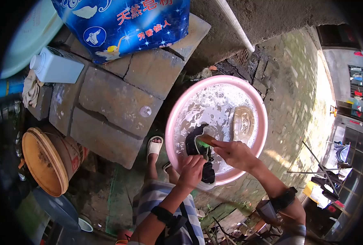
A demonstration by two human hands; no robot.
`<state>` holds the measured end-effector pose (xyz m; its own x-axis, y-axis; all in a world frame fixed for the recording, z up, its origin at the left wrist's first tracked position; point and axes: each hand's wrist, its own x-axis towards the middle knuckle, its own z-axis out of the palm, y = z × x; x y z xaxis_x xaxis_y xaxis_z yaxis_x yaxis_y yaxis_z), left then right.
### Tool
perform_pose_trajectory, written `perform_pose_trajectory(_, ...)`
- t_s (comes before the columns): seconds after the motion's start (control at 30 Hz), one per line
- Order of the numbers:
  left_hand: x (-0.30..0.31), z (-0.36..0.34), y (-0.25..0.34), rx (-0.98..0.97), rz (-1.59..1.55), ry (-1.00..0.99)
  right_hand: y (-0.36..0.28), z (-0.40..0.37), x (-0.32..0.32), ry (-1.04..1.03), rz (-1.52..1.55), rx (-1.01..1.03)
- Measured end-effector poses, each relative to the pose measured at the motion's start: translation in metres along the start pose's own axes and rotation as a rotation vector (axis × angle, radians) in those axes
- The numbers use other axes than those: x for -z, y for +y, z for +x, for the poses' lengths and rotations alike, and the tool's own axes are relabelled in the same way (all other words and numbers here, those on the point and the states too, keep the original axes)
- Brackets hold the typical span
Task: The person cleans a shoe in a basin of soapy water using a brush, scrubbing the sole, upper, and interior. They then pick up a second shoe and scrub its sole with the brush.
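Note:
My left hand is closed on a black shoe with a pale sole edge, held at the near left side of a pink basin. Closed round the handle of a wooden brush, my right hand presses its green bristles against the shoe. Part of the shoe is hidden behind both hands. Sudsy water fills the basin. A second shoe floats at the right with its tan sole facing up.
Left of the basin stands a stone slab ledge carrying a blue washing-powder bag and a light blue bottle. An orange-rimmed bucket lies tilted below it. A white pipe comes down behind the basin.

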<state>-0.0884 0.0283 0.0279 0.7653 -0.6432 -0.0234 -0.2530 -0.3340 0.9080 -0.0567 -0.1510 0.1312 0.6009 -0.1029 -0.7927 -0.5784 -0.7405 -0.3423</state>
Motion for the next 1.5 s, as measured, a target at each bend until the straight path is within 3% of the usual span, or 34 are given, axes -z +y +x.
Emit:
perform_pose_trajectory(0.17,-0.004,-0.001,-0.001,0.018,0.009,0.011,0.001,0.008,-0.022,0.001,0.082,-0.029)
perform_pose_trajectory(0.4,-0.005,-0.001,-0.001,0.03,0.03,-0.019,0.012,-0.002,0.003,-0.282,-0.024,0.05)
perform_pose_trajectory(0.6,-0.001,-0.002,0.001,0.013,0.05,-0.045,0.002,0.004,0.026,-0.168,-0.009,0.022)
perform_pose_trajectory(0.67,-0.004,-0.004,0.001,0.008,0.045,-0.025,-0.001,0.005,0.021,-0.099,0.02,-0.059)
perform_pose_trajectory(0.77,-0.006,-0.005,-0.002,0.018,0.038,-0.012,-0.002,0.008,-0.003,-0.038,-0.009,-0.026)
perform_pose_trajectory(1.07,-0.005,-0.001,0.001,0.025,0.022,0.015,0.011,-0.005,0.008,-0.24,-0.095,0.098)
perform_pose_trajectory(1.37,-0.001,0.0,0.003,0.0,0.036,0.009,0.005,0.009,-0.008,-0.033,0.017,0.033)
perform_pose_trajectory(1.5,-0.005,-0.002,-0.001,0.01,0.028,0.024,0.004,0.005,-0.022,-0.08,0.006,-0.003)
